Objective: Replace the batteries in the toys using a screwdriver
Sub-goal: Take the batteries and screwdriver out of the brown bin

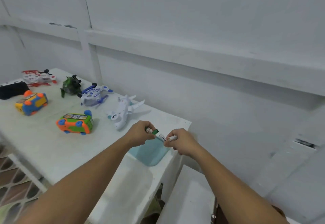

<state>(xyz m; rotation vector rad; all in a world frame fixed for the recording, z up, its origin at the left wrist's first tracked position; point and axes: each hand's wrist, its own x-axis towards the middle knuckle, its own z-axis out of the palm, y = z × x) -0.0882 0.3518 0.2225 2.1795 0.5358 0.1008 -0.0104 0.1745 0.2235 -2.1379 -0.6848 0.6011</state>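
Batteries [162, 136] are spanning sideways between your gripping hands, left hand [140, 133] and right hand [181, 142], with the white plane toy [123, 113] lying nearer your left.

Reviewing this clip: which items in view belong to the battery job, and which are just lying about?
Belongs to the job:
- green-and-white batteries, held between left hand and right hand
- white toy airplane
- orange-and-green toy bus
- blue-and-white toy helicopter

Lying about:
- pale blue plastic tray
- black pouch
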